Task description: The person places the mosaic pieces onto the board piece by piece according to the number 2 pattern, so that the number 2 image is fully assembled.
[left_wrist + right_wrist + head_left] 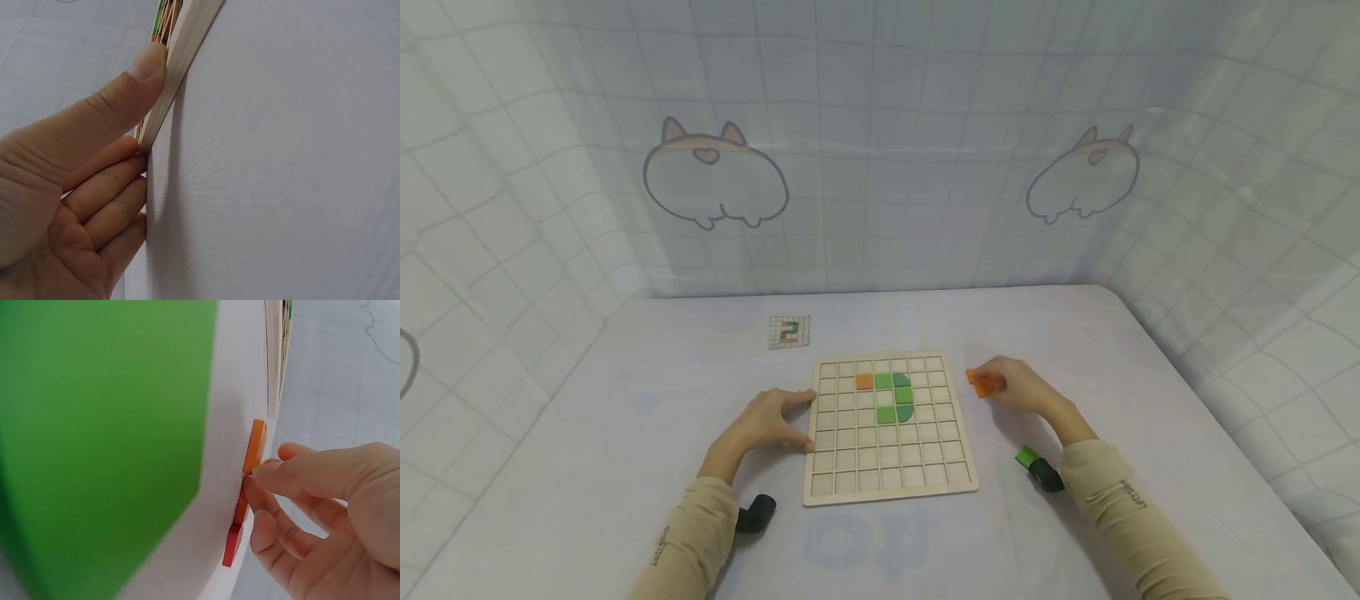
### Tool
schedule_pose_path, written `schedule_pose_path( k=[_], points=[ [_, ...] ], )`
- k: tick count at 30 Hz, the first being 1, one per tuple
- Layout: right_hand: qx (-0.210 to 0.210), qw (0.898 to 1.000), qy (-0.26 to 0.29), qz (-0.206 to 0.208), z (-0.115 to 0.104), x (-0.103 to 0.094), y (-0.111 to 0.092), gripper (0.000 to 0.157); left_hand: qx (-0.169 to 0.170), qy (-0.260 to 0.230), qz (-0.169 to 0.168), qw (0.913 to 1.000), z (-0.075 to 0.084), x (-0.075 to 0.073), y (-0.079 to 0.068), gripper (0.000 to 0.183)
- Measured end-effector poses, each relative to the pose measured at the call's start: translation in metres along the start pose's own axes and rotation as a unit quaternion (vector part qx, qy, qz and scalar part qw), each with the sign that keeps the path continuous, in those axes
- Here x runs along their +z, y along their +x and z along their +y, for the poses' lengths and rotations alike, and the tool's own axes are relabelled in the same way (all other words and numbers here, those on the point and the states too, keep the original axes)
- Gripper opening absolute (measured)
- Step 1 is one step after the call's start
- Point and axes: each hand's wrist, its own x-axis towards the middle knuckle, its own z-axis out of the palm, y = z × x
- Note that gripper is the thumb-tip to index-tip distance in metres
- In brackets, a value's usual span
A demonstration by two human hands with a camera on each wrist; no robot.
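Observation:
A pale wooden grid board (846, 458) lies on the table. On it, an orange square tile (865, 381), several green square tiles and two darker green rounded tiles (906, 413) form a hooked shape. My left hand (765, 418) rests at the board's left edge, with thumb (149, 61) and fingers spread and touching the rim. Right of the board, my right hand (1018, 387) pinches at an orange tile (973, 382) with bent fingers. The right wrist view shows orange tiles (254, 447) and a red tile (233, 545) in line under the fingertips.
Behind the board lies a small pattern card (788, 332) showing a figure like a 2. A green piece (1026, 456) lies near the right wrist's black camera (1047, 476). Another black camera (756, 513) is by the left wrist. Patterned curtains (895, 208) enclose the table.

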Motion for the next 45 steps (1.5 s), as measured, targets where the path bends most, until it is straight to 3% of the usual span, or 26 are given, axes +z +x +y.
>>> schedule_pose_path(
  k=[9,16,28,32,38,45],
  points=[
    [0.067,0.997,-0.037,0.007,0.014,-0.012,0.001,0.033,0.005,0.001,0.001,1.0000,0.000,0.001,0.000,0.088],
    [0.132,0.991,-0.005,-0.016,0.024,-0.018,-0.001,0.039,0.006,0.008,0.003,0.9999,-0.001,0.001,0.001,0.089],
    [0.141,0.989,0.009,-0.039,0.029,-0.020,0.002,0.030,-0.007,0.000,0.004,1.0000,0.001,0.001,0.000,0.089],
    [0.133,0.991,0.010,-0.024,0.035,-0.021,0.001,0.024,-0.004,-0.003,0.003,1.0000,0.001,0.002,0.000,0.088],
    [0.145,0.989,0.013,-0.029,0.037,-0.024,-0.005,0.029,-0.003,-0.006,0.001,1.0000,0.001,0.002,0.000,0.088],
    [0.105,0.993,0.020,-0.047,0.035,-0.025,-0.008,0.024,0.000,-0.002,0.002,1.0000,0.001,0.001,-0.001,0.089]
  ],
)
